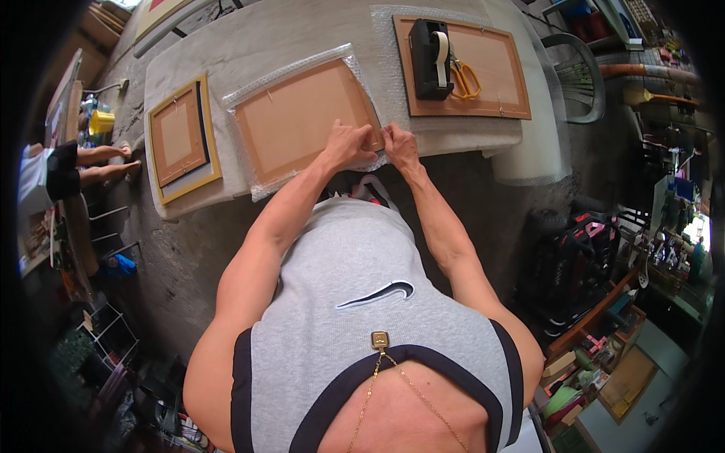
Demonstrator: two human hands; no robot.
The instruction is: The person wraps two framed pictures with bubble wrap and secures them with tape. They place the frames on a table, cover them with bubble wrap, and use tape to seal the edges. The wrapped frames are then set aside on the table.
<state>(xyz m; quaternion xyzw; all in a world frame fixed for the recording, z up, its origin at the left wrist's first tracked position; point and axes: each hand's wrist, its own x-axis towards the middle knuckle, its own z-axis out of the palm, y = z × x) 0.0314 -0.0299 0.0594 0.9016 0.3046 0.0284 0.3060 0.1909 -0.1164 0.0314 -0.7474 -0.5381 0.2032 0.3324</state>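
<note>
Touching bubble wrap (302, 71) along 1 frame (294, 121): 2 hands (350, 143). 1 tape dispenser (427, 64) apart.

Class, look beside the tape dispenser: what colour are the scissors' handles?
The scissors' handles are yellow-orange, showing best in the head view.

I can't tell what left hand (351, 143) and right hand (401, 144) pinch at near edge of table (226, 53); person (62, 171) past left edge cut off; clutter (666, 240) past right edge too small
</note>
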